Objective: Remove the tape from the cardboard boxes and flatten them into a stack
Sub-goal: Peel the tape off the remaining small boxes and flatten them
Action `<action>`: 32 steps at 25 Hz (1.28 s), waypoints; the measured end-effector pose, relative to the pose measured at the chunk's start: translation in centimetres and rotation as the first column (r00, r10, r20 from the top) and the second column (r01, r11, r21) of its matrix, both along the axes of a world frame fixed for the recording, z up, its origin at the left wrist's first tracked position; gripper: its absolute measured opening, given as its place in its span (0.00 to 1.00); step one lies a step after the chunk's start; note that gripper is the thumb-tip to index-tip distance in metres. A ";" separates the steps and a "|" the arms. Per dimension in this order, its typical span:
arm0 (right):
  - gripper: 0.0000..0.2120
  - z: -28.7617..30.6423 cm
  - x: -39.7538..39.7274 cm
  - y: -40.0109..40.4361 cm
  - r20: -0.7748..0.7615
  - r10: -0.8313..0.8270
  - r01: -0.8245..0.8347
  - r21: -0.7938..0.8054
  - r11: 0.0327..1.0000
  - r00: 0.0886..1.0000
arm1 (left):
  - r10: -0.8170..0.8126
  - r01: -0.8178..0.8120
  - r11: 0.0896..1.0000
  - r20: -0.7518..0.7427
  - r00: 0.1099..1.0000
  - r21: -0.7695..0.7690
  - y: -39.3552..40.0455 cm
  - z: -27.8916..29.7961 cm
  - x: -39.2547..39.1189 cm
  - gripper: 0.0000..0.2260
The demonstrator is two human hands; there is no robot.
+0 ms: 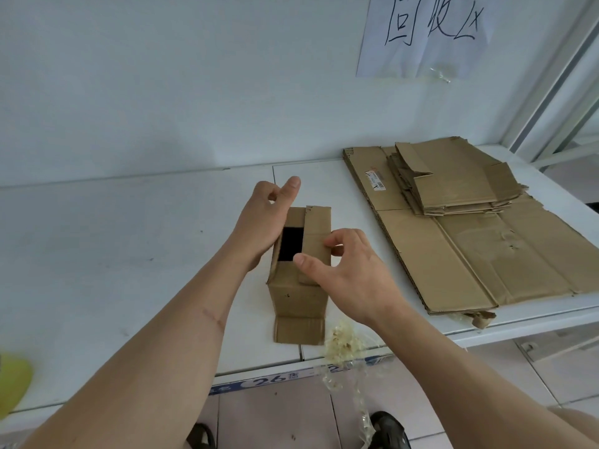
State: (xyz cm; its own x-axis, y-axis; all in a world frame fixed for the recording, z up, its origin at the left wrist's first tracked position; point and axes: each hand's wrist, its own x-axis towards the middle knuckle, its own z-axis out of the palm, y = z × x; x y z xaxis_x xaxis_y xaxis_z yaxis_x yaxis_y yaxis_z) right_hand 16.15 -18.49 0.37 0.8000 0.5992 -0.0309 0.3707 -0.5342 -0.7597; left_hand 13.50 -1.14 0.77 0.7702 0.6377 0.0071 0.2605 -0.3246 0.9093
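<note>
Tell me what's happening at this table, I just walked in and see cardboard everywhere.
A person is breaking down a small cardboard box on the white table. The left hand steadies its side while the right hand pinches a top flap. It still stands unflattened. Flattened boxes are stacked to the right, and crumpled tape lies at the table's edge.

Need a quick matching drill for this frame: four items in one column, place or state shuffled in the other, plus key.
Column one:
1. small cardboard box
2. flattened cardboard stack
3. crumpled clear tape
4. paper sign

Column two:
A. stuck on the wall, top right
B. standing between both hands, top partly open
C. at the table's front edge, hanging over it
D. lying flat at the right of the table

Pairs: 1-B, 2-D, 3-C, 4-A
</note>
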 end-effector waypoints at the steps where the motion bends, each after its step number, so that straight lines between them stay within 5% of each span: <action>1: 0.31 0.3 -0.1 0.2 0.010 -0.011 0.012 -0.036 0.999 1.000 | 0.000 0.000 0.997 0.004 1.000 -0.080 0.6 0.1 -0.1 0.24; 3: 0.32 0.6 -0.2 0.7 0.047 -0.024 0.030 -0.118 0.993 0.999 | -0.019 0.017 0.985 -0.012 1.000 -0.169 1.6 0.4 -0.8 0.22; 6: 0.29 0.5 -0.2 1.5 0.068 -0.025 0.037 -0.184 0.982 0.997 | -0.126 0.114 0.989 -0.144 0.981 -0.090 3.4 0.7 -2.1 0.15; 12: 0.10 2.0 1.1 1.8 -0.208 -0.009 0.015 0.030 0.999 0.978 | -0.168 0.255 0.956 -0.441 0.881 0.145 4.1 1.1 -3.5 0.23; 14: 0.10 1.9 1.8 1.5 -0.316 -0.020 0.057 0.106 0.993 0.949 | -0.203 0.289 0.944 -0.408 0.890 0.160 3.0 1.1 -3.2 0.26; 17: 0.11 0.9 2.1 1.1 -0.394 -0.052 0.122 0.154 0.981 0.918 | -0.091 0.176 0.944 -0.296 0.951 0.278 2.6 0.3 -2.6 0.16; 23: 0.16 -0.6 0.8 2.0 -0.281 -0.056 0.091 0.110 0.990 0.958 | 0.174 -0.107 0.939 -0.185 0.967 0.327 2.7 -1.2 -1.7 0.25; 28: 0.21 -0.6 1.8 2.5 -0.567 0.000 0.096 0.140 0.985 0.824 | 0.242 -0.194 0.936 -0.136 0.961 0.293 2.7 -2.2 -1.3 0.23; 32: 0.19 -0.3 1.9 2.5 -0.650 -0.007 0.131 0.143 0.981 0.760 | 0.252 -0.208 0.934 -0.122 0.960 0.291 2.8 -2.6 -1.2 0.23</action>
